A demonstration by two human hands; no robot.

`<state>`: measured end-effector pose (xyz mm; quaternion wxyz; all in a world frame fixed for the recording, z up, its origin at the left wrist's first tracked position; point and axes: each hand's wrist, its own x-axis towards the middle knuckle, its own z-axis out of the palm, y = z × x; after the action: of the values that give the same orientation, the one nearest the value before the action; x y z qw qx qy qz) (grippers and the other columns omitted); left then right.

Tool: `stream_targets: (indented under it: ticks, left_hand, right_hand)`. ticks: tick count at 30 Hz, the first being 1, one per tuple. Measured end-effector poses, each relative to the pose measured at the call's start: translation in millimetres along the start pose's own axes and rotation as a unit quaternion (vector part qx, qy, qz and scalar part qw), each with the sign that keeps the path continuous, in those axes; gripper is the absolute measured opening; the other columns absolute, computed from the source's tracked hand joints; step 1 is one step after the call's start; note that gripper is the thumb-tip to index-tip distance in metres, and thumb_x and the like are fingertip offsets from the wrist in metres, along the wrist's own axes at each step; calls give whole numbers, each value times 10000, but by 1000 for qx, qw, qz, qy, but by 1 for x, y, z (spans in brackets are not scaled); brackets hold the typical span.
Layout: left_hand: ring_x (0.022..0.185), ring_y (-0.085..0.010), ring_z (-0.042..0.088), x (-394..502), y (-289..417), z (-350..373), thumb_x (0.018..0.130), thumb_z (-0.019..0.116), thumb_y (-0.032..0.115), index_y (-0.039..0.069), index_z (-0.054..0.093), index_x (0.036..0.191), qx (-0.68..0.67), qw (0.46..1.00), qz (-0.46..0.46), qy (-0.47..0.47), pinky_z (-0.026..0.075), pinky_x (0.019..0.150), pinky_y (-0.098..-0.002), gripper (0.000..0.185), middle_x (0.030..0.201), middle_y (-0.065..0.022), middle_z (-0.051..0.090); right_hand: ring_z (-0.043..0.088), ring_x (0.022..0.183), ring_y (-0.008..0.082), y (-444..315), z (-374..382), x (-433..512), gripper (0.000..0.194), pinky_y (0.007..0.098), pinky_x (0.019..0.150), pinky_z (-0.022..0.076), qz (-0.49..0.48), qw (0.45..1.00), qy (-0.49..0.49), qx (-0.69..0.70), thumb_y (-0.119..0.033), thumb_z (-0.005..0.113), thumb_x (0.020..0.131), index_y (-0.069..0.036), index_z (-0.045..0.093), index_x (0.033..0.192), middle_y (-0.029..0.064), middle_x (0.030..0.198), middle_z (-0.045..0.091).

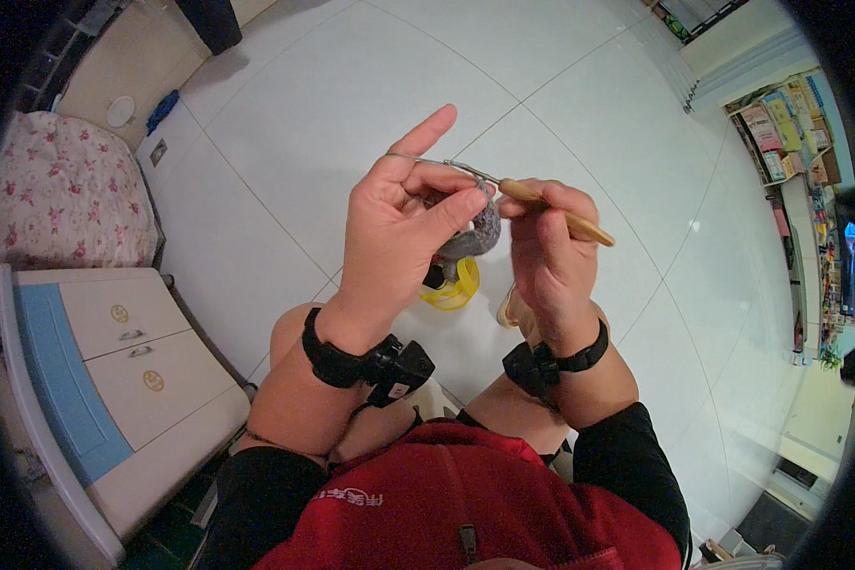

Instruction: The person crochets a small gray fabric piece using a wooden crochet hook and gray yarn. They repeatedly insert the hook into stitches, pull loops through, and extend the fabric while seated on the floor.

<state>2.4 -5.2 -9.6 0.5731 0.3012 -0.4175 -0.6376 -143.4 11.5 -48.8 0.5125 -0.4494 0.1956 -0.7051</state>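
My left hand pinches a piece of grey crochet work between thumb and fingers. Its index finger points up and away, with a strand of grey yarn running across it. My right hand grips the wooden handle of a crochet hook. The hook's metal shaft reaches left to the yarn and the top of the crochet work, beside my left thumb. Beneath the hands, a yellow container sits on the floor between my legs, with dark and grey things in it, partly hidden.
Pale tiles cover the floor. On the left stand a white and blue cabinet and something draped in flowered cloth. Shelves with packaged goods line the right side. Each wrist wears a black strapped device.
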Motion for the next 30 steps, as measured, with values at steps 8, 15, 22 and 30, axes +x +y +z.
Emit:
stream_targets:
  ticks: [8, 15, 22, 30]
  left_hand:
    - [602, -46, 515, -2, 11, -13, 826, 614, 7, -25, 488, 1259, -24, 995, -86, -49, 429, 537, -158, 452, 848, -66, 631]
    - [573, -55, 494, -1, 8, -17, 815, 571, -25, -42, 472, 1267, -113, 985, -107, -80, 421, 509, -159, 463, 845, -72, 611]
    - [587, -63, 491, 2, 3, -18, 805, 566, 11, -60, 447, 1281, -150, 972, -124, -129, 427, 501, -166, 496, 814, -67, 607]
    - [662, -36, 549, -3, 2, 0, 803, 630, -41, -14, 495, 1264, 83, 995, -53, -28, 484, 574, -162, 481, 866, -38, 620]
  right_hand:
    - [572, 877, 296, -23, -20, 10, 95, 429, 823, 436, -160, 942, -112, -273, -81, 656, 772, -56, 688, 858, 97, 868, 667]
    - [566, 912, 295, -33, -28, 12, 117, 465, 903, 395, -121, 953, -119, -252, -187, 661, 775, -80, 703, 799, 94, 846, 670]
    - [573, 934, 295, -21, -23, 9, 163, 468, 929, 385, -39, 991, -105, -76, -215, 578, 872, -72, 647, 908, 102, 863, 664]
    - [584, 969, 234, -5, -2, -5, 242, 407, 893, 439, 171, 959, 69, 213, -252, 480, 956, -79, 531, 1117, 108, 898, 647]
